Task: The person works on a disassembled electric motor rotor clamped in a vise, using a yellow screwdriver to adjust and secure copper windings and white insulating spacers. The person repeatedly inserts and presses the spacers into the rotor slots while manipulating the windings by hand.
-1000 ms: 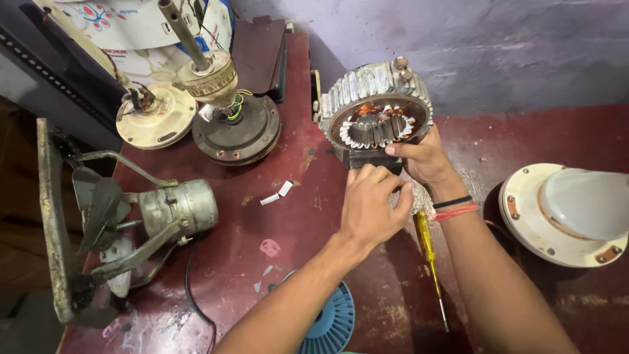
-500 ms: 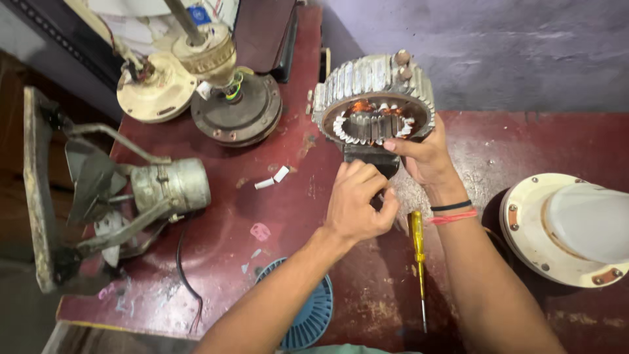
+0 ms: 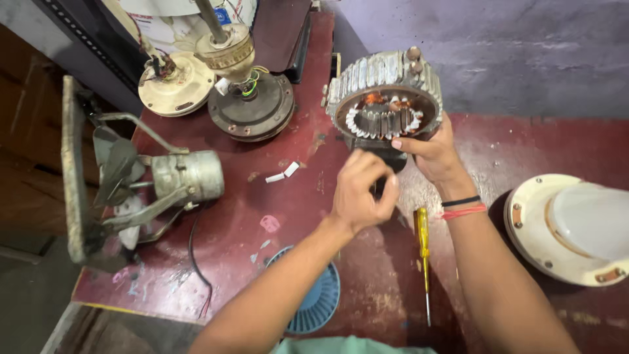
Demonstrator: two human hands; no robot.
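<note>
stator [image 3: 385, 98] propped on edge at the back of the red table [image 3: 249, 216], just before the wall, finned metal shell round a ring of copper windings and pale slots, open face turned toward the camera. right hand [image 3: 429, 152] cupped against its lower right rim, thumb laid over the edge onto the face, fingers behind and out of sight; black and red bands on that wrist. left hand [image 3: 362, 190] curled loosely just below the stator, fingertips drawn together over a small dark part [image 3: 385, 157] at the base; cannot tell whether pinching it or only touching. yellow screwdriver [image 3: 424, 252] flat on the table between the two forearms, tip pointing toward the near edge. blue fan grille [image 3: 318, 298] partly under the left forearm at the near edge. farther left, a small motor [image 3: 187, 176] on a bracket with grey blades, lying on its side. behind it, two round motor housings [image 3: 252, 105] with shafts standing up, one cream, one dark. two white scraps [image 3: 283, 174] on bare table between motor and stator. cream round cover [image 3: 570, 226] at far right, well apart from the hands.
</note>
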